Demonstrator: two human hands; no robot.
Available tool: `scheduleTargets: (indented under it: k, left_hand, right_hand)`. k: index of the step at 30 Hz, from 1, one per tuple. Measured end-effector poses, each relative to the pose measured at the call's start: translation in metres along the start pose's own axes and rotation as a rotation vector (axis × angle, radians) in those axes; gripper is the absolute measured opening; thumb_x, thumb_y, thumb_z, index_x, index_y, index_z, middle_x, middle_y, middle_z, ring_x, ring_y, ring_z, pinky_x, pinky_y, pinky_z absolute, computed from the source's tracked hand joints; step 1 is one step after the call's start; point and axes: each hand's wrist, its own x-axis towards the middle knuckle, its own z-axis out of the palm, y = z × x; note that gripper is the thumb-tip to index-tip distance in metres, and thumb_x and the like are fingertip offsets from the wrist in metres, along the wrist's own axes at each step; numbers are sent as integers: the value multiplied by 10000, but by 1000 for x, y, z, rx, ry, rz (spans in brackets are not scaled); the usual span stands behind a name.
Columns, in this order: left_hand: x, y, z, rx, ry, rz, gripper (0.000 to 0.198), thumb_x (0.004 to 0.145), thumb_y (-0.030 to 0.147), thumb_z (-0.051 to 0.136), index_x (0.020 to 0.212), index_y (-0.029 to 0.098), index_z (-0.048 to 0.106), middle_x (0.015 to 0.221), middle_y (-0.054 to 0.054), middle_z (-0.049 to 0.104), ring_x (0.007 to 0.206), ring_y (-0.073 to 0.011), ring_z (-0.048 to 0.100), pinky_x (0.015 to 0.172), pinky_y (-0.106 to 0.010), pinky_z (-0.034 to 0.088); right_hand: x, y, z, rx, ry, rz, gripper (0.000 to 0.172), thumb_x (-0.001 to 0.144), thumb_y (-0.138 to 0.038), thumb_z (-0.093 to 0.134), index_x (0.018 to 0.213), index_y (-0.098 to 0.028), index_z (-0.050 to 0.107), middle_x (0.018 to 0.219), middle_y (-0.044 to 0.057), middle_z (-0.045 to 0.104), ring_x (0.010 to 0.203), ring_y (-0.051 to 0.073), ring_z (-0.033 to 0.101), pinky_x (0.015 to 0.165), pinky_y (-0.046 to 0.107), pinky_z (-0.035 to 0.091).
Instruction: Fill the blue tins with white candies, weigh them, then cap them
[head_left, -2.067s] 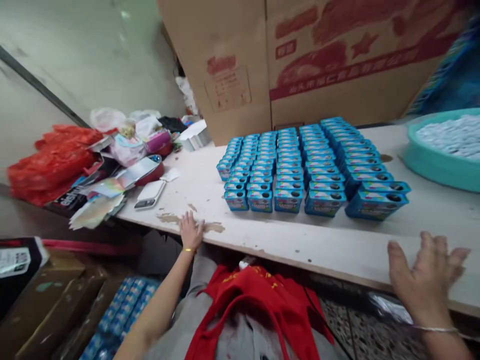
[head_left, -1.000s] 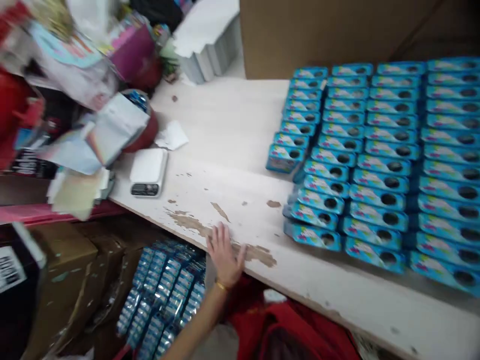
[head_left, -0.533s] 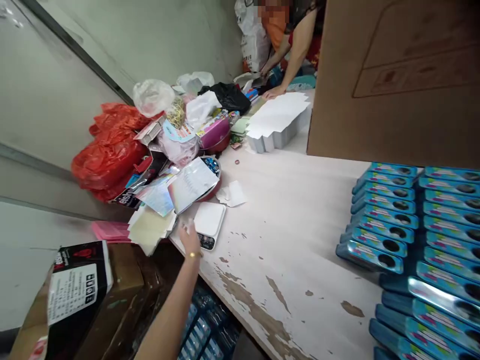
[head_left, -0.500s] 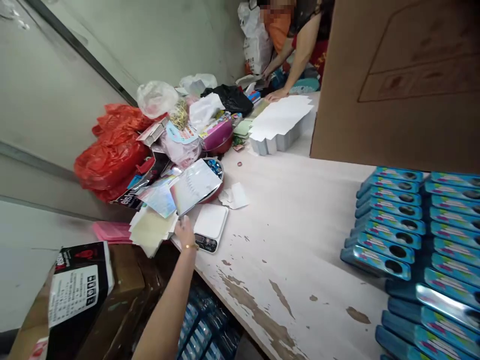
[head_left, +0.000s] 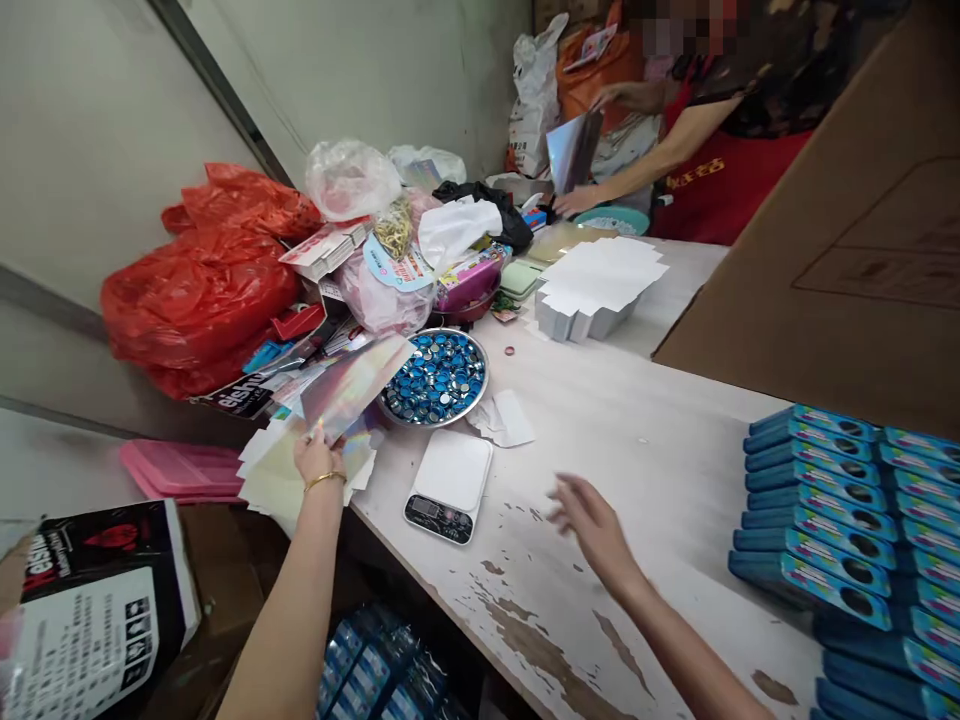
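My left hand (head_left: 321,462) pinches the lower edge of a shiny iridescent sheet (head_left: 354,385), tilted up over a pile of pale card pieces (head_left: 268,468) at the table's left edge. The sheet's far corner overlaps the rim of a round metal bowl (head_left: 486,374) full of small blue and silver caps (head_left: 439,375). Above the tabletop, right of a white digital scale (head_left: 454,468), my right hand (head_left: 591,515) is held in the air, fingers apart and slightly blurred, with nothing in it.
Blue boxes with round holes (head_left: 817,540) stand in rows at right, below a large cardboard carton (head_left: 847,300). White die-cut cards (head_left: 600,275) are stacked at the back. Red plastic bags (head_left: 202,310) crowd the left. Across the table, a co-worker's hands (head_left: 581,198) handle a shiny sheet.
My left hand has drawn the sheet left, uncovering the bowl of caps. My right hand has come into view. The co-worker has raised a shiny sheet. The view has shifted.
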Motion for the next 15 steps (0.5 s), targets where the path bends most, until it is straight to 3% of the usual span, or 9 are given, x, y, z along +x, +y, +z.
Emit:
scheduleTargets:
  k: [3,6,10,15]
  left_hand:
    - [6,2,-26,-132,-16,-64,200,806,125,583,704,151,413,573,80,426,520,-31,445,582,-189,488]
    - [1,-8,-47,-230,-30,-139,214,779,104,593,676,156,414,592,56,482,534,-42,477,526,-164,475]
    - [-13,-24,-69,-327,-45,-245,149,800,68,541,691,157,493,654,13,556,562,-62,513,471,-151,461]
    - [-26,-24,-80,-417,-63,-334,177,842,49,462,715,147,536,698,4,591,576,-52,522,467,-128,447]
  right_hand:
    - [84,-39,85,115,-118,133,497,815,-456,585,1203,-174,457,804,46,628,615,157,642,566,283,528]
    - [142,-47,141,217,-211,237,460,855,-466,534,1188,-152,482,850,64,644,688,162,652,623,319,550]
    - [176,-35,176,293,-205,353,334,885,-346,535,1159,-154,534,1086,77,604,879,173,619,734,364,544]
    - [189,-30,187,344,-162,373,342,878,-334,546,1173,-162,532,1155,87,578,963,200,599,795,405,528]
